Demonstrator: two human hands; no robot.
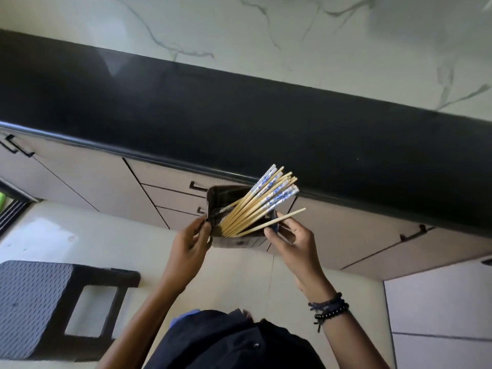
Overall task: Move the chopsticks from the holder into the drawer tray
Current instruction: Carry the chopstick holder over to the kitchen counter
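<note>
One dark rectangular metal holder (pixel 234 242), no legible writing, held in front of the black countertop (pixel 239 123) above closed beige drawers (pixel 170 198); contents: roughly a dozen pale wooden chopsticks with blue-and-white patterned tops (pixel 262 199), fanned up to the right. Left hand (pixel 190 243) closed on the holder's left wall. Right hand (pixel 291 241) grips the right wall, fingers pinching one plain chopstick (pixel 271 222) lying apart from the bundle.
</note>
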